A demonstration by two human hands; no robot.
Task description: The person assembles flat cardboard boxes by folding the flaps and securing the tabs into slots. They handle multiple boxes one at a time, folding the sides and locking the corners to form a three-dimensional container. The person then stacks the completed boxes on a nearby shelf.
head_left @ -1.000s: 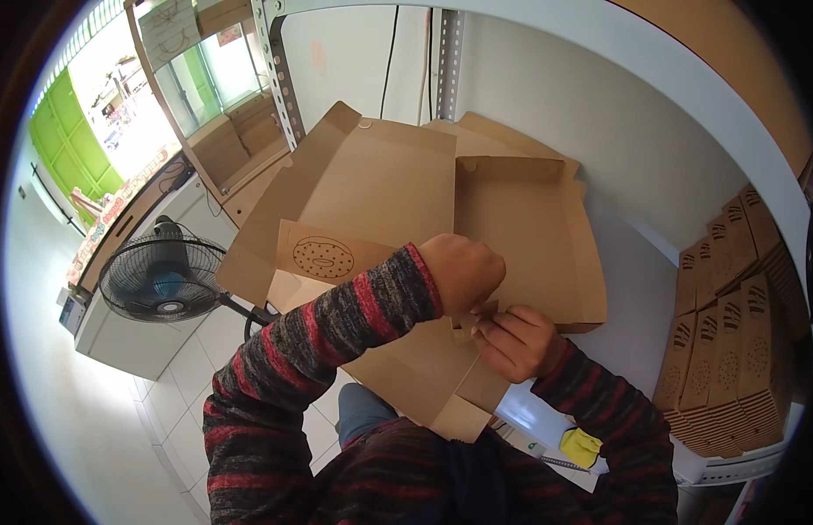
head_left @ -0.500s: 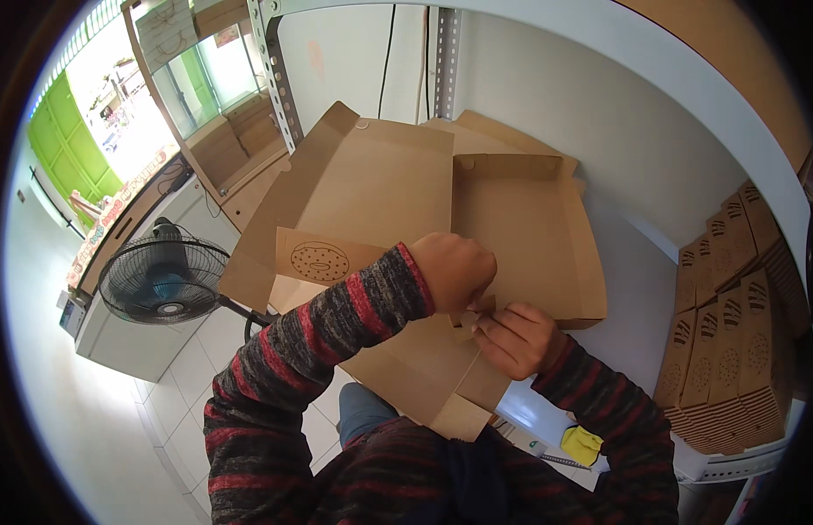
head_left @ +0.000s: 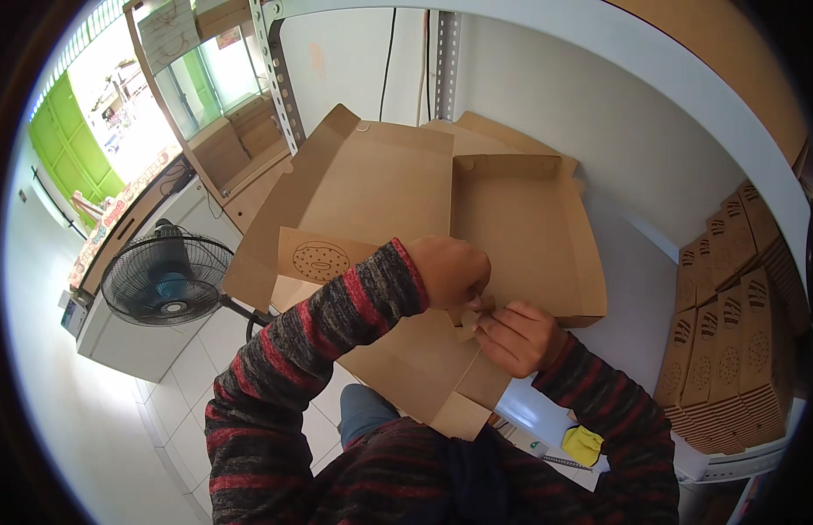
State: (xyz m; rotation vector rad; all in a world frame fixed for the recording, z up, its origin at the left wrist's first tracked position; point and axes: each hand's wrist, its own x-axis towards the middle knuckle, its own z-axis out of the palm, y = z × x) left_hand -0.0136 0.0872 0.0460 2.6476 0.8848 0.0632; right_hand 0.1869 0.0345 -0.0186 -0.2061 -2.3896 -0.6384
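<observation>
On a box (head_left: 533,236), left hand (head_left: 450,273) and right hand (head_left: 516,336) pinch a corner tab (head_left: 463,326); gentle folding should prevent tearing.

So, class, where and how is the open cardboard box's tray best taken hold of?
Probably by the right wall of the tray, coming from the right, thumb inside and fingers outside. That wall stands raised and uncovered, whereas the left edge joins the open lid, and the left hand and right hand crowd the near-left corner.
</observation>
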